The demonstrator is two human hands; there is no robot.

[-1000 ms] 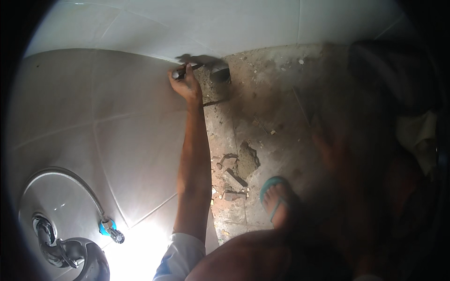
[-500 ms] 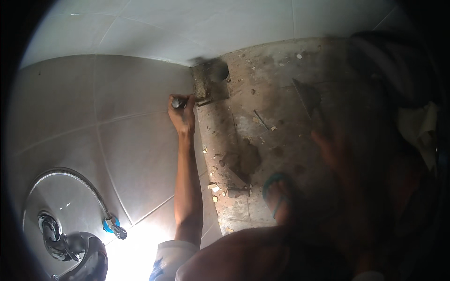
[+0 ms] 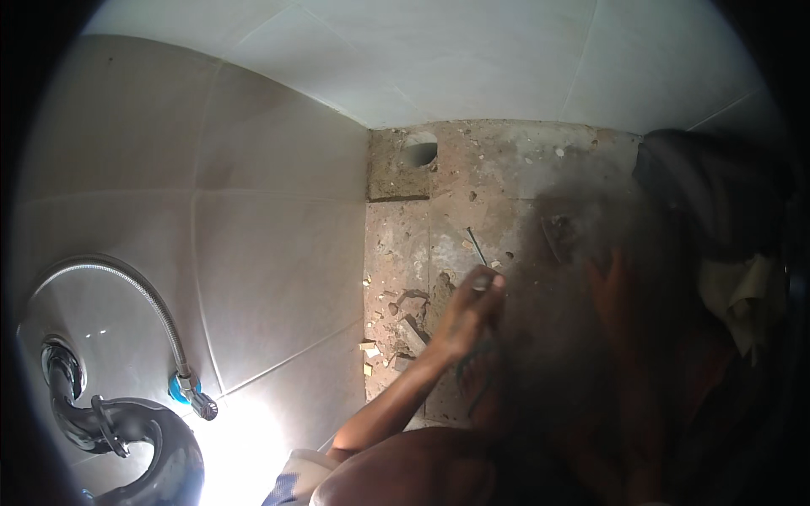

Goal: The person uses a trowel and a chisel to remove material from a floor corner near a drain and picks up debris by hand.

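Note:
My left hand [image 3: 468, 316] is closed around a chisel [image 3: 482, 284] whose round metal end shows at the thumb. It is over the rough floor, above a foot in a teal flip-flop [image 3: 474, 371]. Just beyond the fingers lies a thin metal rod [image 3: 477, 244], like a long nail. My right hand [image 3: 614, 282] is in deep shadow at the right and smeared; its fingers look bent around something. By its fingertips is a dim, dark tool with a pale edge [image 3: 553, 240], its kind hidden by the blur.
A round drain hole [image 3: 420, 152] opens in the floor's far corner, inside a square recess. Broken tile bits [image 3: 411, 335] litter the floor along the tiled wall [image 3: 278, 219]. A chrome trap pipe [image 3: 156, 422] and braided hose [image 3: 152, 291] stand left. Dark cloth [image 3: 709, 194] is at right.
My left hand has left the edge of the corner recess and come nearer and to the right with the chisel. My right hand remains in the shadow, and the view has shifted.

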